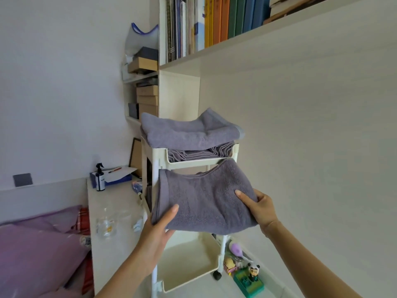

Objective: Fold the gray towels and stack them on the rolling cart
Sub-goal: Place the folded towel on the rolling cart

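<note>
left hand (160, 229): comes up from the bottom edge, thumb flat on top of the folded towel (204, 203) near its front-left corner, other fingers tucked underneath, so it's clamped on the cloth

right hand (261, 208): same deal on the right edge, thumb lying on top, fingers wrapped round the side, pinching the towel

towel look: gray with a slight purple tint, fuzzy terry pile, folded into a thick, roughly rectangular pad. A smooth flat-woven band runs down its left edge, and the far edge dips in a soft curve in the middle

towel spot: up in the air between both hands, right in front of the rolling cart (155, 179), lower than the top tray (193, 163) and above the bottom tray (187, 278). It hides the cart's middle level, so I can't tell if it touches anything there

cart: cream plastic with pale posts, and one black caster (217, 275) shows at the bottom right

floor: a little panda figure (253, 271) stands on a green block just right of the cart

surface (111, 254): white, left of the cart, with clear glass jars (106, 224) near the front. A dark spray bottle (100, 178) and a blue box (120, 182) sit further back

bed (38, 259): purple bedding, far left

towel stack (189, 134): same gray, sitting in the top tray. Thin folded layers lie down inside and a fatter one on top spills over the rim

behind: cardboard boxes (147, 97) on side shelves, upright books (217, 20) on the high shelf
</note>
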The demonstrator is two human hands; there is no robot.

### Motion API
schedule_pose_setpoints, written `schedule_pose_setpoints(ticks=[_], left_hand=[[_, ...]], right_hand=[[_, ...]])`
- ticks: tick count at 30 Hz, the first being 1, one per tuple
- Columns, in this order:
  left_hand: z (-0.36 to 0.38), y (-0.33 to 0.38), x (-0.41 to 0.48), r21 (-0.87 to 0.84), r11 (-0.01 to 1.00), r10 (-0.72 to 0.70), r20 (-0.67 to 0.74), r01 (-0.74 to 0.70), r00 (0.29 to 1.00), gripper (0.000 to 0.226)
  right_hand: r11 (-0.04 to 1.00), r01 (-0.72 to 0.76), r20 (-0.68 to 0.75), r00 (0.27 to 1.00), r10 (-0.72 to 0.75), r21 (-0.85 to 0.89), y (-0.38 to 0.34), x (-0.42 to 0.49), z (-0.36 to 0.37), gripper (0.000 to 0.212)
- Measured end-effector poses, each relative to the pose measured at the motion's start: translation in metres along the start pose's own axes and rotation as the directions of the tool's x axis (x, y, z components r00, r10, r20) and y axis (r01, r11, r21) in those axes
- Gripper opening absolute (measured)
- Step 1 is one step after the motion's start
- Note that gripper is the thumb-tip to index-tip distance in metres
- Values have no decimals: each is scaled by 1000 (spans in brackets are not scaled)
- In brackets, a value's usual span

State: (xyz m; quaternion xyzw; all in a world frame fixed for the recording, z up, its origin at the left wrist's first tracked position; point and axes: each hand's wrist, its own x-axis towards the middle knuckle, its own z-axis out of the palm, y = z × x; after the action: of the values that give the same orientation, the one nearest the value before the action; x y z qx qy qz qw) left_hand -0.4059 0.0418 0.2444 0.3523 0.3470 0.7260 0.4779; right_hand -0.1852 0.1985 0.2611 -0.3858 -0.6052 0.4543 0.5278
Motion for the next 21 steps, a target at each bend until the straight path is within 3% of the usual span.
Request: schedule_pose_setpoints(ticks=[4, 9, 13, 21], left_hand=[[10, -12, 12, 166, 981, 121, -119, -100, 986, 88], [16, -9, 32, 203, 961, 219, -152, -186, 964, 74], [20, -9, 42, 287, 936, 262, -181, -203, 948, 61], [15, -32, 45, 504, 858, 251, -238, -102, 938, 78]], right_hand=[[994, 100, 69, 993, -97, -45, 6, 16, 18, 24], [984, 160, 100, 983, -152, -77, 13, 33, 37, 30], [978, 193, 44, 981, -190, -75, 12, 42, 47, 14], [949, 240, -43, 966, -253, -205, 24, 61, 53, 12]])
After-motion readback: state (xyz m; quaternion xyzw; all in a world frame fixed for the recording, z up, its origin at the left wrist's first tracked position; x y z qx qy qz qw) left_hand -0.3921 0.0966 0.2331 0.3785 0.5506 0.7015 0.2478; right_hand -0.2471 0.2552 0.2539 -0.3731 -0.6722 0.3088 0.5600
